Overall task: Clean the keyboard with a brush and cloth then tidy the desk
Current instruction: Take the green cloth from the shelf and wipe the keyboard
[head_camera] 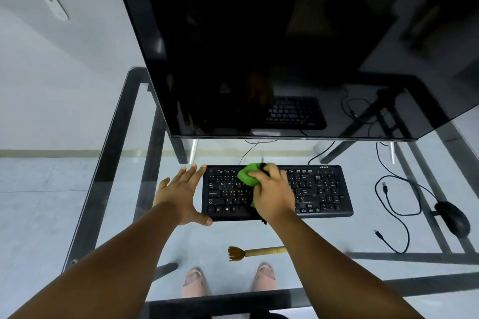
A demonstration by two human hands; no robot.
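A glass bench (108, 137) with a dark metal frame fills most of the view, and the pale tiled floor shows through its top. A large black monitor (259, 46) stands on the far part of the bench, its screen dark and leaning toward the camera, with the keyboard reflected low in the glass.

The black keyboard (321, 191) lies flat on the bench just in front of the monitor's lower edge, its long side running left to right. The left hand (181, 197) rests against the keyboard's left end with fingers straight and spread, the thumb touching the near left corner; it holds nothing. The right hand (272, 194) is over the middle of the keyboard, fingers curled round a bunched green cloth (247, 176) that it presses on the keys; something small and dark also shows at its fingers, too blurred to tell.

A black mouse (453, 217) sits on the bench well to the right of the keyboard, with a loose black cable (399, 215) looping between them. A brush (256, 252) with a pale wooden handle and brown bristles lies on the bench near the front edge, bristles pointing left, apart from the keyboard and both hands. Two feet in pale shoes (194, 282) show through the glass below it
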